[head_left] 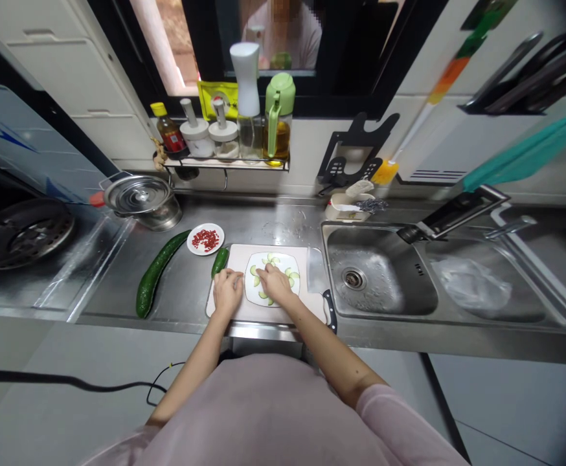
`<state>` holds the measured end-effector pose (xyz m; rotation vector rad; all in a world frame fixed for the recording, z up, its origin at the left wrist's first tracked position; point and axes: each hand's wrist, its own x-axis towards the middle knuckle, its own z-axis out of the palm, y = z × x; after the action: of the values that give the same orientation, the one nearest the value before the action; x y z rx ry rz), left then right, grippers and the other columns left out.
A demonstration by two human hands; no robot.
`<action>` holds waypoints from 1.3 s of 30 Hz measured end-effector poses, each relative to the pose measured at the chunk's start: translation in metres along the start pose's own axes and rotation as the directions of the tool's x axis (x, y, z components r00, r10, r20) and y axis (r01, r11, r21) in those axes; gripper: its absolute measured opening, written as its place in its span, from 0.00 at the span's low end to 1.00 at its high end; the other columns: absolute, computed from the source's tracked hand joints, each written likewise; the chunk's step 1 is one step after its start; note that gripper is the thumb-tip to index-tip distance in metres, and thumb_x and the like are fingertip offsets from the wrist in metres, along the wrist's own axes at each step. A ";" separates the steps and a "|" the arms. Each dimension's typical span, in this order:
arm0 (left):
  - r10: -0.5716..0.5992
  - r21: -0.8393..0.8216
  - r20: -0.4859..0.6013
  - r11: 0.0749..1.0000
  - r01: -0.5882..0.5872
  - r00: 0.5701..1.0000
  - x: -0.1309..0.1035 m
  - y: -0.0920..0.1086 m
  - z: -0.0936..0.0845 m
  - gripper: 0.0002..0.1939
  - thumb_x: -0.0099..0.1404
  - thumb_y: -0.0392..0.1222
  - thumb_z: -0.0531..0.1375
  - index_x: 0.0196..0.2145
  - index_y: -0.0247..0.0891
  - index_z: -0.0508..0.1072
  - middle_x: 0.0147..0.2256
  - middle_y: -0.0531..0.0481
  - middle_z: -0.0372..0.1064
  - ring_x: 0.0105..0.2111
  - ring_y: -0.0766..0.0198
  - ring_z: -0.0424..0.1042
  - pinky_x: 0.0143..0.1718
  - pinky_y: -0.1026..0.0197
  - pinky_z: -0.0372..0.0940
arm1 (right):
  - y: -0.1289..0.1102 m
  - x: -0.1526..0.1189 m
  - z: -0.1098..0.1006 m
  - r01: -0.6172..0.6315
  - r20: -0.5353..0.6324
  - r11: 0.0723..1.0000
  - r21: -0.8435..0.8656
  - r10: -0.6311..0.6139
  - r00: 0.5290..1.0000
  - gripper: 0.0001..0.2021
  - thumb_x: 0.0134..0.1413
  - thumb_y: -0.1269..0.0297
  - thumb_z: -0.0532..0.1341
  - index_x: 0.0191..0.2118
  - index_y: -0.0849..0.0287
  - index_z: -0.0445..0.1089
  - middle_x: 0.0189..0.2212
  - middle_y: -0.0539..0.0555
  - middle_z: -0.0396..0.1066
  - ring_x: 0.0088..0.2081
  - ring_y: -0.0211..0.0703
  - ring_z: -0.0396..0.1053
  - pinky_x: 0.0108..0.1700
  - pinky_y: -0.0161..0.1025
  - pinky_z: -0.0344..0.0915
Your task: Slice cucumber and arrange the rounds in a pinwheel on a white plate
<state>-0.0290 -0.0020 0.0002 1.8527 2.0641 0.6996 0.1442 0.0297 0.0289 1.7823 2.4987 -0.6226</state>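
A white square plate (pixel 250 294) lies on the pale cutting board (pixel 234 317), with thin half-round green-edged slices (pixel 293 277), apparently cucumber, set around it in small fans. Over the plate reaches my right hand (pixel 275 286), its fingers closed and their tips at slices on the left half; what they pinch is hidden. My left hand (pixel 228 292) rests by the plate's left edge, thumb and fingertips drawn together on something I cannot make out. Just beyond it is a cut cucumber piece (pixel 220 261). A knife (pixel 330 309) with a black handle lies along the board's right side.
A long cucumber (pixel 159 275) and a small plate (pixel 190 246) of chopped red bits lie to the left. Behind them stands a lidded steel pot (pixel 159 213). The sink (pixel 380 272) is at right; a rack (pixel 263 166) of bottles hangs behind.
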 end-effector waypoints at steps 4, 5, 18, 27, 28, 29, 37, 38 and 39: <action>0.054 0.042 0.048 0.998 -0.056 0.997 -0.002 0.012 0.005 0.13 0.62 0.37 0.56 0.39 0.45 0.79 0.49 0.44 0.64 0.51 0.50 0.59 0.52 0.50 0.59 | -0.001 -0.007 0.002 0.001 -0.008 0.999 -0.034 -0.001 1.000 0.16 0.65 0.65 0.47 0.49 0.54 0.69 0.45 0.58 0.66 0.44 0.46 0.64 0.39 0.38 0.61; 0.054 0.051 0.055 0.997 -0.057 0.997 -0.002 0.014 0.006 0.13 0.61 0.37 0.56 0.39 0.45 0.80 0.50 0.44 0.63 0.52 0.49 0.58 0.53 0.49 0.59 | -0.001 -0.008 0.002 0.001 -0.007 0.999 -0.037 -0.001 1.000 0.16 0.65 0.65 0.47 0.49 0.54 0.70 0.45 0.58 0.65 0.44 0.46 0.64 0.39 0.38 0.61; 0.096 0.075 0.091 0.992 -0.103 0.991 0.003 0.012 0.015 0.16 0.60 0.34 0.55 0.41 0.46 0.80 0.53 0.44 0.60 0.54 0.48 0.56 0.53 0.49 0.60 | -0.002 -0.011 0.013 -0.012 -0.001 0.999 -0.030 0.012 1.000 0.15 0.64 0.65 0.48 0.49 0.56 0.70 0.45 0.59 0.65 0.45 0.46 0.64 0.41 0.38 0.61; 0.110 0.055 0.089 0.992 -0.115 0.990 0.001 0.008 0.015 0.17 0.61 0.34 0.55 0.42 0.45 0.79 0.53 0.43 0.61 0.53 0.49 0.57 0.53 0.49 0.61 | -0.002 -0.011 0.015 -0.008 -0.005 0.999 -0.040 0.008 1.000 0.16 0.65 0.65 0.48 0.50 0.56 0.70 0.45 0.59 0.65 0.45 0.46 0.65 0.41 0.37 0.61; 0.110 0.049 0.082 0.992 -0.115 0.991 0.001 0.008 0.015 0.16 0.61 0.34 0.55 0.42 0.45 0.79 0.53 0.43 0.61 0.53 0.49 0.57 0.53 0.49 0.61 | -0.002 -0.011 0.015 -0.008 -0.002 0.999 -0.040 0.008 1.000 0.15 0.64 0.65 0.49 0.50 0.56 0.69 0.45 0.59 0.65 0.45 0.46 0.65 0.41 0.37 0.61; 0.110 0.041 0.070 0.993 -0.113 0.992 0.001 0.008 0.016 0.16 0.61 0.34 0.55 0.41 0.45 0.79 0.52 0.43 0.62 0.53 0.49 0.58 0.53 0.49 0.61 | -0.002 -0.011 0.015 -0.008 -0.001 0.999 -0.038 0.008 1.000 0.15 0.64 0.65 0.49 0.50 0.56 0.69 0.45 0.59 0.65 0.45 0.46 0.65 0.41 0.37 0.61; -0.133 -0.025 -0.121 0.991 0.131 0.984 0.001 -0.007 0.008 0.15 0.63 0.38 0.55 0.45 0.38 0.76 0.45 0.42 0.69 0.46 0.53 0.66 0.51 0.53 0.61 | -0.003 -0.010 0.014 -0.008 0.020 1.000 -0.024 0.008 1.000 0.14 0.63 0.63 0.52 0.50 0.57 0.69 0.46 0.58 0.65 0.46 0.47 0.65 0.40 0.37 0.61; -0.178 -0.025 -0.114 0.984 0.177 0.977 0.000 -0.010 0.006 0.16 0.63 0.39 0.54 0.46 0.38 0.75 0.43 0.42 0.70 0.44 0.54 0.67 0.49 0.54 0.61 | -0.003 -0.009 0.014 -0.006 0.019 1.000 -0.027 0.007 1.000 0.14 0.63 0.63 0.52 0.50 0.57 0.69 0.46 0.59 0.65 0.46 0.47 0.65 0.40 0.37 0.61; -0.220 -0.023 -0.097 0.976 0.218 0.971 -0.001 -0.012 0.004 0.16 0.64 0.40 0.54 0.46 0.38 0.75 0.42 0.43 0.70 0.43 0.55 0.68 0.48 0.55 0.62 | -0.004 -0.008 0.015 -0.003 0.016 1.000 -0.031 0.004 1.000 0.14 0.63 0.63 0.52 0.50 0.57 0.69 0.46 0.58 0.65 0.46 0.47 0.65 0.40 0.37 0.61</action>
<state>-0.0371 -0.0025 -0.0099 1.5795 2.2766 0.7571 0.1406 0.0163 0.0186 1.7637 2.4802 -0.5924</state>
